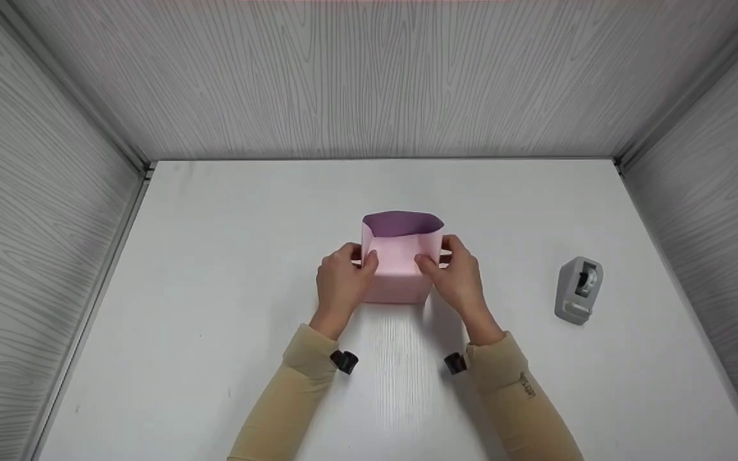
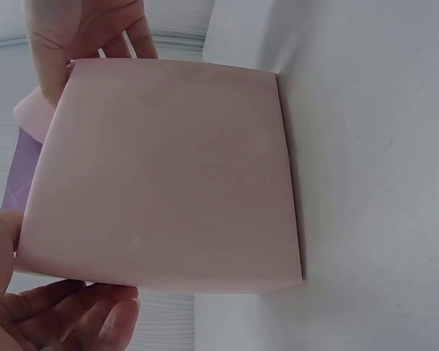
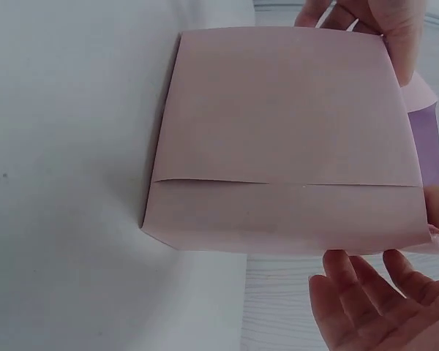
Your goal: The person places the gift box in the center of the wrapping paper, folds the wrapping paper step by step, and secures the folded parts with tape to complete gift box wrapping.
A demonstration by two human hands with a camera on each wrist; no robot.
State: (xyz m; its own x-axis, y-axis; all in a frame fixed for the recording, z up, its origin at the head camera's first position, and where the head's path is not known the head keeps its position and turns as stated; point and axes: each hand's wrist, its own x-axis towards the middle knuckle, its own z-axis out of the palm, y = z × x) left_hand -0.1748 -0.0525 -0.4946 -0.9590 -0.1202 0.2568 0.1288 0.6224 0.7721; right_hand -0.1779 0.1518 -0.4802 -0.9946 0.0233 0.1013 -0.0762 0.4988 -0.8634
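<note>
A pink paper bag (image 1: 398, 285) with a purple inside (image 1: 401, 224) stands upright on the white table, its open mouth at the top. My left hand (image 1: 342, 282) grips its left side near the rim, thumb on the front and fingers at the side. At the right side my right hand (image 1: 462, 278) holds it the same way. The left wrist view shows the bag's broad front panel (image 2: 161, 175) between both hands. A straight overlapping seam (image 3: 293, 183) crosses the panel in the right wrist view.
To the right on the table (image 1: 215, 288) lies a grey tape dispenser (image 1: 577, 291) with a roll in it. Grey wood-patterned panels (image 1: 375, 77) rise at the back and on both sides. Small black cameras (image 1: 345, 362) sit at the wrists.
</note>
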